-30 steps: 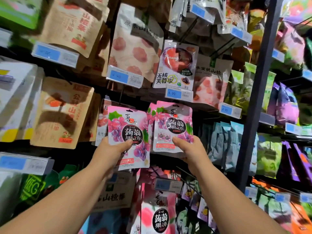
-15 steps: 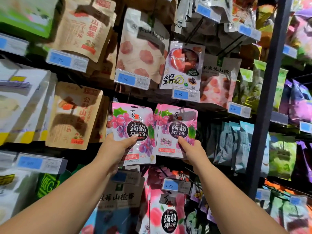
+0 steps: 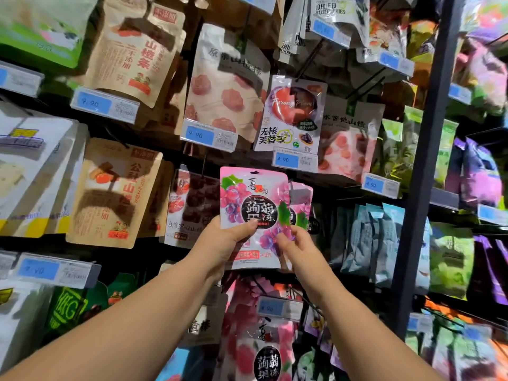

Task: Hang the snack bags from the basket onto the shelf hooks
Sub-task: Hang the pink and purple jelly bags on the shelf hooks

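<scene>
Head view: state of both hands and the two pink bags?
front pink bag, upright, held aloft; on a hook or not, cannot tell.
rear pink bag, upright, mostly hidden behind the front one.
left hand, grips front pink bag, thumb across its face.
right hand, pinches rear pink bag low down.

Snack bags (image 3: 228, 86) on shelf (image 3: 428, 166)
</scene>
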A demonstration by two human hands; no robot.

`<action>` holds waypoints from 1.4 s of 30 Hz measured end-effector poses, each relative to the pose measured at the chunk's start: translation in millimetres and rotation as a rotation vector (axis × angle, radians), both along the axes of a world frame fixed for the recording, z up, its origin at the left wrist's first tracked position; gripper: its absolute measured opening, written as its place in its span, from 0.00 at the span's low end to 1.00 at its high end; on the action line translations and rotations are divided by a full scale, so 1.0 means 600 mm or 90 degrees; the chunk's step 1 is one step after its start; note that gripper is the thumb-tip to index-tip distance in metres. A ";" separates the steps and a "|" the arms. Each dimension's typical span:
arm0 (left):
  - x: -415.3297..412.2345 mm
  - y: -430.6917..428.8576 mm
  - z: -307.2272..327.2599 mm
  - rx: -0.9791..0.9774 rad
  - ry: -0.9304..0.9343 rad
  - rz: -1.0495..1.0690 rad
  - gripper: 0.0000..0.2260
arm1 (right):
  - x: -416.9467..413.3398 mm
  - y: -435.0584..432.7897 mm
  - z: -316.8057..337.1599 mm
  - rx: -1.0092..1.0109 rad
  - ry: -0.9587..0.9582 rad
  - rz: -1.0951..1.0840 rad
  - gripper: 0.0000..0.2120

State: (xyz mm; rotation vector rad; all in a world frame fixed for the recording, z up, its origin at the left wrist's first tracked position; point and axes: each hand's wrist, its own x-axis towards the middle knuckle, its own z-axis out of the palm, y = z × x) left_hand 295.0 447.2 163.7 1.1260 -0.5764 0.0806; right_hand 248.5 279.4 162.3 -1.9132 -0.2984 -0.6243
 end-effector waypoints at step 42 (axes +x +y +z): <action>0.135 -0.133 0.012 0.416 -0.239 0.364 0.28 | 0.143 -0.089 -0.025 0.084 0.017 -0.003 0.35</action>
